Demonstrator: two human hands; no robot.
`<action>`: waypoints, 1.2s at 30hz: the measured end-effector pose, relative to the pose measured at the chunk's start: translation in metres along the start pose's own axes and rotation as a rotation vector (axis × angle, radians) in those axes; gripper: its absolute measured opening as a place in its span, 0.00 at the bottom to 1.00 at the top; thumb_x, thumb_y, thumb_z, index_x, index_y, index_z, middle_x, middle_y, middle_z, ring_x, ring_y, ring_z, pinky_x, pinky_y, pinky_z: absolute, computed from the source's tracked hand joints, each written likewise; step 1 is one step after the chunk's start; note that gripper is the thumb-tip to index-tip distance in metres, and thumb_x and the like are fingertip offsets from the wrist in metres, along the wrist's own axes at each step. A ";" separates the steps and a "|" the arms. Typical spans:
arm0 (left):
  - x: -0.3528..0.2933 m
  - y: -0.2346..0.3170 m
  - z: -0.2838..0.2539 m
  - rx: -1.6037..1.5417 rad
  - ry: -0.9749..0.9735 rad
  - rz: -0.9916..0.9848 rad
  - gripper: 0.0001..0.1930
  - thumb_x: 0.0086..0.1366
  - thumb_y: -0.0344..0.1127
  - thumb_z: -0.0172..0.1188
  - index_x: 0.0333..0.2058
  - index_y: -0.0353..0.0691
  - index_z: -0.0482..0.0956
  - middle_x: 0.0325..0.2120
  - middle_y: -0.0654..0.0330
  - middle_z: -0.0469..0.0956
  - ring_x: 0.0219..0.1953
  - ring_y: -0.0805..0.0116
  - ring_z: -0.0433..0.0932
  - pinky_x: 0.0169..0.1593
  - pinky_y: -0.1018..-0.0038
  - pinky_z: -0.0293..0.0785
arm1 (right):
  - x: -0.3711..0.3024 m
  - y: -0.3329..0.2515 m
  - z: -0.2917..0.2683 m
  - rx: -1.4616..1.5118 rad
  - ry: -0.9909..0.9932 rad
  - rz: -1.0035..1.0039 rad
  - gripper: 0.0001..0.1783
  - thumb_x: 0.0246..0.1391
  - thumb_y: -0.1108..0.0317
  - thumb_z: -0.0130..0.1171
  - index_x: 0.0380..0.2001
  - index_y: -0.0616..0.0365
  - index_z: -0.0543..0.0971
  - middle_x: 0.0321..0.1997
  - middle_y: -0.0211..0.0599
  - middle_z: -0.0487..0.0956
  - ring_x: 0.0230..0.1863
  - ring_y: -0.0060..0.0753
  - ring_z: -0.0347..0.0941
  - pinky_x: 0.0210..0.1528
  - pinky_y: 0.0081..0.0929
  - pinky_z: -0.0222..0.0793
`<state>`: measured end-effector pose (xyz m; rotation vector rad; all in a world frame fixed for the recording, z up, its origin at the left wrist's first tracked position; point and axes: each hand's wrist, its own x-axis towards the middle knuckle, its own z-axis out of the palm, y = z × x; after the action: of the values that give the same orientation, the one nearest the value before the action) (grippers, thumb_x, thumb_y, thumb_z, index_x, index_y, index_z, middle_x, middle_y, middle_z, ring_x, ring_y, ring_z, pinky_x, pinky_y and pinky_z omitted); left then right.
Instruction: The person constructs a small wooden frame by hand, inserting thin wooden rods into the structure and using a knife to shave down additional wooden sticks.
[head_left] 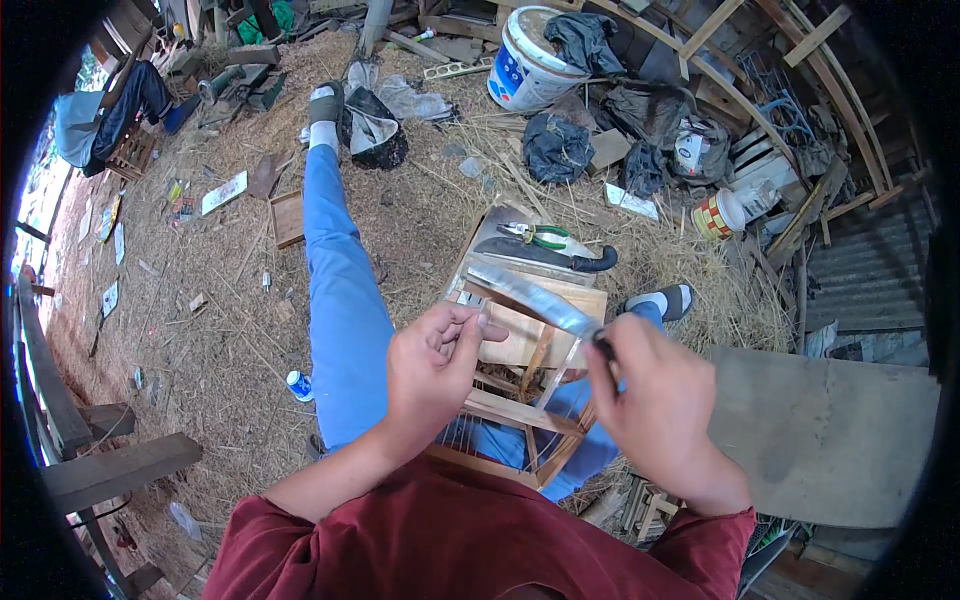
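Observation:
My right hand (650,400) is wrapped round the dark handle of a knife (525,300). Its broad blade, smeared by motion, points up and left over a wooden board (512,345). My left hand (437,362) is closed in a pinch near the blade, and whatever its fingertips hold is too small to make out. Between my legs, below both hands, is a wooden frame (525,408) with thin bars, partly hidden by my right hand. Beyond the blade lie pliers (535,236) with green handles and a large dark-handled blade (545,255).
A flat grey board (820,435) is at my right. Farther off are a white and blue bucket (530,65), black plastic bags (557,148) and a striped tub (718,215). A small blue and white can (299,385) lies beside my left leg on the straw-strewn ground.

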<state>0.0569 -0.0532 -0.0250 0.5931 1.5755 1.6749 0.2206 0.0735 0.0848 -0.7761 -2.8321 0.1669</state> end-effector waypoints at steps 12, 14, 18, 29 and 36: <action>-0.001 -0.006 0.003 -0.025 0.007 0.050 0.06 0.77 0.28 0.55 0.40 0.33 0.79 0.23 0.68 0.78 0.18 0.89 0.65 0.20 0.84 0.59 | -0.011 0.002 0.004 0.166 -0.114 0.006 0.14 0.60 0.60 0.65 0.37 0.57 0.74 0.29 0.43 0.81 0.25 0.51 0.80 0.25 0.45 0.74; -0.001 -0.005 0.004 -0.039 0.018 0.051 0.06 0.77 0.28 0.55 0.39 0.34 0.79 0.21 0.70 0.76 0.17 0.89 0.65 0.20 0.84 0.59 | -0.012 0.004 0.006 0.181 -0.117 0.024 0.14 0.60 0.60 0.65 0.37 0.57 0.74 0.29 0.43 0.81 0.25 0.52 0.80 0.26 0.45 0.74; -0.003 -0.005 0.004 -0.039 0.025 0.040 0.06 0.78 0.28 0.55 0.39 0.34 0.78 0.22 0.67 0.78 0.17 0.88 0.67 0.19 0.83 0.60 | -0.010 0.004 0.005 0.217 -0.158 0.069 0.14 0.60 0.61 0.65 0.37 0.57 0.74 0.28 0.43 0.81 0.25 0.52 0.80 0.26 0.46 0.74; -0.002 -0.010 0.001 0.008 0.034 0.027 0.07 0.78 0.30 0.54 0.44 0.33 0.78 0.35 0.54 0.87 0.16 0.87 0.68 0.19 0.85 0.64 | -0.006 0.019 -0.005 0.079 0.151 0.099 0.13 0.57 0.64 0.69 0.32 0.55 0.74 0.26 0.41 0.80 0.25 0.50 0.80 0.24 0.42 0.72; 0.000 -0.007 0.003 -0.007 0.017 0.078 0.06 0.78 0.29 0.54 0.42 0.33 0.77 0.32 0.59 0.86 0.16 0.86 0.69 0.19 0.84 0.65 | -0.010 0.010 0.012 0.261 -0.055 0.026 0.14 0.58 0.61 0.67 0.35 0.56 0.74 0.26 0.42 0.81 0.25 0.51 0.80 0.26 0.45 0.73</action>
<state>0.0606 -0.0512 -0.0317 0.6450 1.5761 1.7467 0.2318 0.0762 0.0702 -0.7597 -2.7735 0.5566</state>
